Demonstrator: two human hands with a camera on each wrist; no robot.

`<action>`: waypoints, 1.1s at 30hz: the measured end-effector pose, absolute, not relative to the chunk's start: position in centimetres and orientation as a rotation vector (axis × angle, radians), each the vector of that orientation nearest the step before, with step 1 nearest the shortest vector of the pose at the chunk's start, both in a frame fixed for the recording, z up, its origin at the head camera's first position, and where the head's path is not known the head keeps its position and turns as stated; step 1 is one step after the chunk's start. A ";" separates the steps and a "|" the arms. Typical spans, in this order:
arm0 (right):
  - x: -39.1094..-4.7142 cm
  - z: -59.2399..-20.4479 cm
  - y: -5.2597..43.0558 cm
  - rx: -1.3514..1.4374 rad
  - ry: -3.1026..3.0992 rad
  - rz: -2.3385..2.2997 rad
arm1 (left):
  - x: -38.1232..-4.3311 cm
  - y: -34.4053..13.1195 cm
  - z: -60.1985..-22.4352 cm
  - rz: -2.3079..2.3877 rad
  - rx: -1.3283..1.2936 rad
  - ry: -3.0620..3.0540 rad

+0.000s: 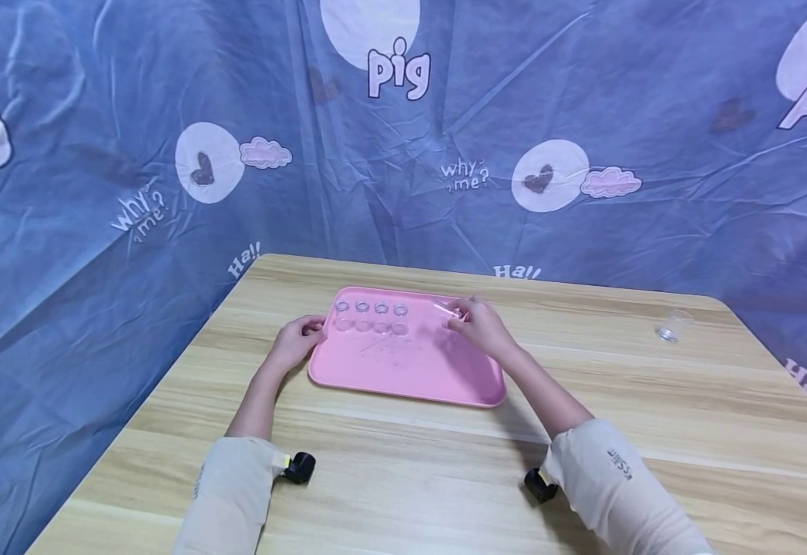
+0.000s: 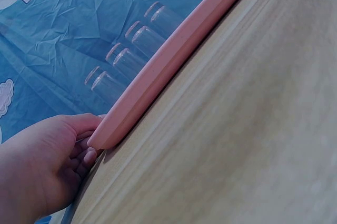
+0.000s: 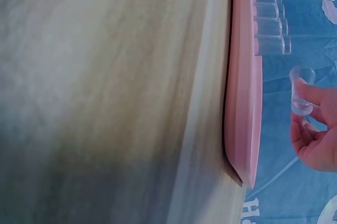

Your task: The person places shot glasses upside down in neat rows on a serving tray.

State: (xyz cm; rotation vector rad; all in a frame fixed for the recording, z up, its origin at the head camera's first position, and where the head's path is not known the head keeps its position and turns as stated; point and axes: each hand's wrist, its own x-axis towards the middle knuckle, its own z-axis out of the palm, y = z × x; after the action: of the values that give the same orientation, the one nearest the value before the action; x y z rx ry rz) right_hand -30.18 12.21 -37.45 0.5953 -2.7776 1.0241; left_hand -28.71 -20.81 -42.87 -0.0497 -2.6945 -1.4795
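A pink tray (image 1: 403, 378) lies on the wooden table. At its left rim, my left hand (image 1: 294, 343) pinches the edge, with the thumb on top and curled fingers beneath in the left wrist view. Over the tray's back right part, my right hand (image 1: 484, 330) holds a clear small glass (image 3: 301, 107) between thumb and fingers. That glass is tilted and raised off the tray in the right wrist view. Several matching clear glasses (image 3: 269, 27) stand side by side in a line on the tray's back left part.
Another clear glass (image 1: 668, 333) stands on the table (image 1: 597, 370) at the far right, apart from the tray. A blue printed cloth (image 1: 389, 177) hangs behind the table and along its left side.
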 end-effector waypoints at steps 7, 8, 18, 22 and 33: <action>-30.2 -37.3 12.0 0.547 -2.740 1.080 | -28.8 -20.9 -43.0 -1.482 -0.056 -2.695; -30.3 -37.3 12.0 0.539 -2.732 1.097 | -28.8 -20.9 -43.0 -1.480 -0.053 -2.696; -30.9 -37.4 11.2 0.437 -2.700 1.124 | -28.7 -20.8 -42.8 -1.480 -0.048 -2.699; -31.3 -37.4 10.6 0.418 -2.694 1.101 | -28.7 -20.9 -42.8 -1.488 -0.044 -2.697; -32.3 -37.5 9.1 0.503 -2.727 1.059 | -28.8 -20.9 -42.9 -1.490 -0.052 -2.694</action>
State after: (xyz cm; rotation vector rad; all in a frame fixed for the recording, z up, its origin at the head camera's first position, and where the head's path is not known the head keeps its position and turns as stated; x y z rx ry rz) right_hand -32.32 9.11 -37.49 0.5033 -2.7275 1.0586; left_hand -28.81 -20.85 -42.88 -0.0522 -2.6938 -1.4904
